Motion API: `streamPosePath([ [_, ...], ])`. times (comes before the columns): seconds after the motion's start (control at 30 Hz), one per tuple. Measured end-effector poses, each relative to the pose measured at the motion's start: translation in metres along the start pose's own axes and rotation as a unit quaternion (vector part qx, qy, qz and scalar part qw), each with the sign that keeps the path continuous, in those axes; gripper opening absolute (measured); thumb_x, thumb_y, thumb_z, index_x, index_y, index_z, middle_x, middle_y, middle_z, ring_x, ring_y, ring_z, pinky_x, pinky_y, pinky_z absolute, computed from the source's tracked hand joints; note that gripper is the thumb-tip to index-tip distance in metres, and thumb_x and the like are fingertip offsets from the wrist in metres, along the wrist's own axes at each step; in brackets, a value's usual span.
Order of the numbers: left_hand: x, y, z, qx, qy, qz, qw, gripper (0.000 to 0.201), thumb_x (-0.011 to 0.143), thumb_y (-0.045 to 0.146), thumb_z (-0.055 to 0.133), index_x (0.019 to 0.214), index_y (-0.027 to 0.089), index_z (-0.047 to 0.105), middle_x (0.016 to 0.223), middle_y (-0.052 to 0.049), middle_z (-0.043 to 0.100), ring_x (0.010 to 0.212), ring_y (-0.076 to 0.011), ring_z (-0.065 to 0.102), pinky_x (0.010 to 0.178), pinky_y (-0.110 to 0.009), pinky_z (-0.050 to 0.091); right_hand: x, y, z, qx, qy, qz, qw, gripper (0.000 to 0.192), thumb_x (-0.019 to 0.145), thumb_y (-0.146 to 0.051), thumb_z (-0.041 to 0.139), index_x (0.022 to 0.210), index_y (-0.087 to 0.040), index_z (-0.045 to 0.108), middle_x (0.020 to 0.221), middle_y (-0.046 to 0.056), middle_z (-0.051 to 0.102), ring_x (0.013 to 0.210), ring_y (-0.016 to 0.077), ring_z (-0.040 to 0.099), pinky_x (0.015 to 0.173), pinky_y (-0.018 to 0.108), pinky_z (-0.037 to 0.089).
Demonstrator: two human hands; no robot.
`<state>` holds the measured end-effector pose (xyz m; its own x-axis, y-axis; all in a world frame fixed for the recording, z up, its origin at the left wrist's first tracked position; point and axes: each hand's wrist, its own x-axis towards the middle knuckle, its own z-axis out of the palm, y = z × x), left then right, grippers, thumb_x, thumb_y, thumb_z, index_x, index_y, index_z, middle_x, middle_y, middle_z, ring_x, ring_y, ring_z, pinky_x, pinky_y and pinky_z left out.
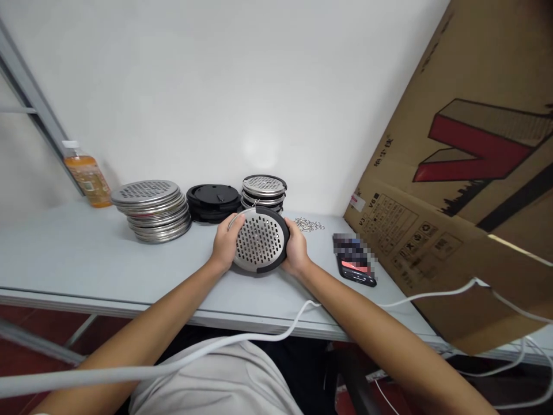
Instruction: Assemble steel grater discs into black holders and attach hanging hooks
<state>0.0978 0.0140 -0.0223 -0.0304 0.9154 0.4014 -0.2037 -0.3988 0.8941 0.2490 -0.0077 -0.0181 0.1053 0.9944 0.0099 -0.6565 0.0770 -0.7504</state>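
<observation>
A round perforated metal disc with a black plastic rim along its right side is held between both hands, above the table. My left hand grips the bare metal edge, its thumb on the front. Around the black rim on the other side my right hand is closed, with part of its fingers hidden behind. A thin wire loop shows at the disc's top edge. Just behind stands a stack of similar discs with black rims.
Farther left are a tall stack of perforated metal discs and a pile of round black plastic pieces. An orange bottle, small metal pieces, a phone, a large cardboard box and a white cable are around.
</observation>
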Motion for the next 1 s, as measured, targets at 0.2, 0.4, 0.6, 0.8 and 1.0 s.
streamPosePath([
  [0.2, 0.007, 0.0, -0.001, -0.107, -0.068, -0.07, 0.99, 0.032, 0.087, 0.048, 0.068, 0.099, 0.018, 0.072, 0.096, -0.004, 0.073, 0.094, -0.0211, 0.065, 0.086, -0.03, 0.049, 0.004, -0.02, 0.001, -0.005, -0.01, 0.027, 1.0, 0.021, 0.082, -0.041, 0.061, 0.085, -0.022, 0.069, 0.075, -0.001, 0.076, 0.09, 0.0243, 0.071, 0.085, 0.037, 0.057],
  [0.4, 0.001, 0.01, 0.001, -0.162, -0.134, -0.158, 0.965, 0.046, 0.077, 0.046, 0.079, 0.114, 0.021, 0.07, 0.113, -0.008, 0.074, 0.104, -0.0289, 0.068, 0.088, -0.039, 0.053, 0.012, -0.034, -0.006, 0.003, 0.014, 0.057, 0.998, 0.019, 0.085, -0.039, 0.057, 0.084, -0.023, 0.067, 0.072, 0.0, 0.075, 0.089, 0.0244, 0.072, 0.086, 0.038, 0.057],
  [0.6, -0.007, 0.009, 0.001, -0.157, -0.094, -0.193, 0.964, 0.048, 0.067, 0.044, 0.086, 0.104, 0.017, 0.071, 0.105, -0.01, 0.076, 0.101, -0.0311, 0.069, 0.089, -0.042, 0.055, 0.004, -0.021, -0.003, -0.024, -0.012, 0.079, 0.997, 0.027, 0.085, -0.045, 0.058, 0.093, -0.022, 0.069, 0.083, 0.001, 0.078, 0.094, 0.0249, 0.072, 0.088, 0.037, 0.057],
  [0.8, -0.004, 0.002, -0.004, -0.107, -0.079, -0.108, 0.985, 0.043, 0.063, 0.041, 0.088, 0.095, 0.017, 0.074, 0.099, -0.008, 0.076, 0.098, -0.0296, 0.07, 0.09, -0.041, 0.054, 0.001, -0.012, 0.0, -0.054, -0.002, 0.024, 0.998, 0.033, 0.084, -0.051, 0.056, 0.093, -0.022, 0.069, 0.084, 0.001, 0.078, 0.097, 0.0249, 0.072, 0.089, 0.037, 0.057],
  [1.0, -0.004, 0.007, -0.011, -0.012, -0.131, -0.072, 0.989, 0.042, 0.071, 0.046, 0.083, 0.1, 0.017, 0.075, 0.099, -0.009, 0.076, 0.092, -0.0274, 0.069, 0.084, -0.037, 0.054, 0.006, -0.017, -0.001, -0.087, 0.01, 0.018, 0.996, 0.032, 0.083, -0.052, 0.06, 0.089, -0.021, 0.07, 0.08, 0.0, 0.077, 0.093, 0.0236, 0.071, 0.087, 0.034, 0.055],
])
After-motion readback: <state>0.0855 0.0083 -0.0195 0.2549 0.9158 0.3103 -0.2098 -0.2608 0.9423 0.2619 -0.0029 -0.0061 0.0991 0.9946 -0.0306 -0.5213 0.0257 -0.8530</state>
